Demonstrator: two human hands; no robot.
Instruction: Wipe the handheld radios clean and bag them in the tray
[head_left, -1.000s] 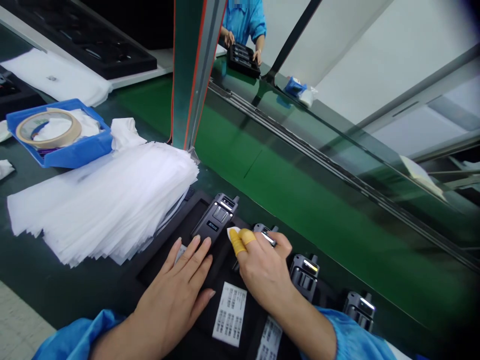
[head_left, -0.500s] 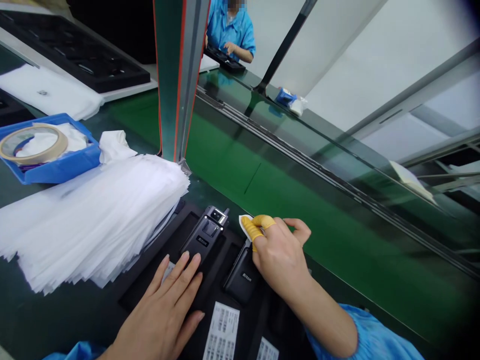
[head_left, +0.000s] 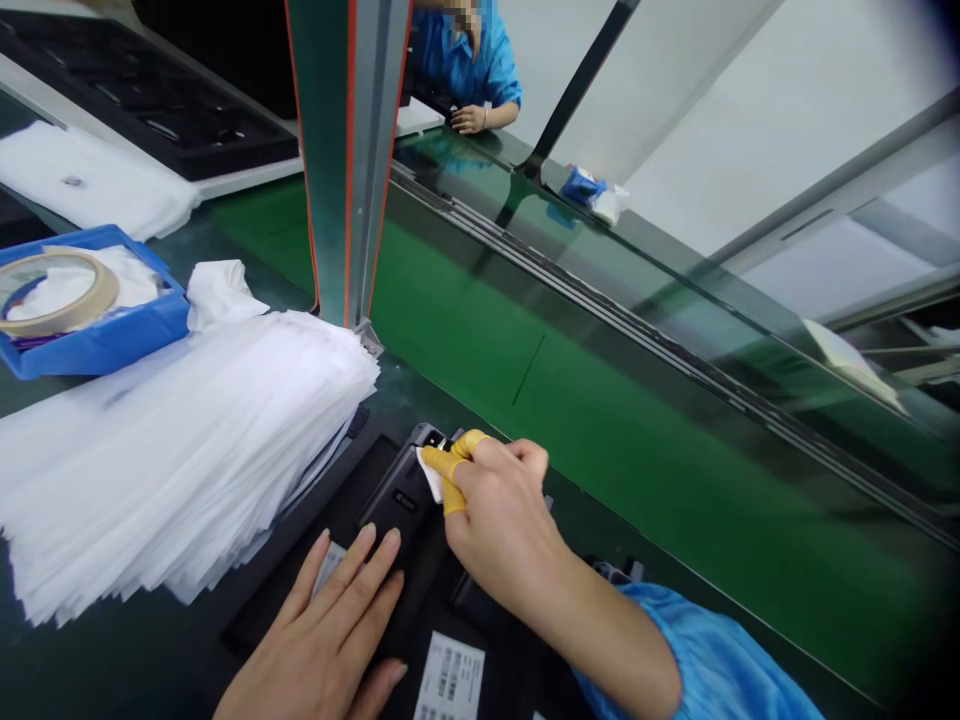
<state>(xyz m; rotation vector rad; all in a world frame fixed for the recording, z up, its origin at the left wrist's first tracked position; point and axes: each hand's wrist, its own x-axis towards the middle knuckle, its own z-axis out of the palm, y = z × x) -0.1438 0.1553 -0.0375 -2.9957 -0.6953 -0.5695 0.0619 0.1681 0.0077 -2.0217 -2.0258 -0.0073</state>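
Note:
A dark handheld device (head_left: 391, 487) with a "Riton" label and a camera at its top lies back up in a black foam tray (head_left: 352, 480). My left hand (head_left: 330, 625) rests flat over its lower end, fingers spread. Yellow finger cots cover fingers of my right hand (head_left: 499, 510), which pinches a small white wiping cloth (head_left: 431, 478) against the device just below the camera. A second dark device (head_left: 471, 597) beside it is mostly hidden under my right hand. Below them is a white barcode label sheet (head_left: 450, 675).
A fanned stack of white sleeves (head_left: 180, 450) lies at the left. Behind it stands a blue bin (head_left: 97, 345) holding a tape roll (head_left: 90, 300). An upright post (head_left: 352, 170) rises beyond the stack. A green conveyor (head_left: 585, 420) runs behind the tray. Across it sits a co-worker (head_left: 495, 70).
My right hand has moved left with the cloth, from the second device's top onto the first device. My left hand stays on the first device. The co-worker has raised one hand.

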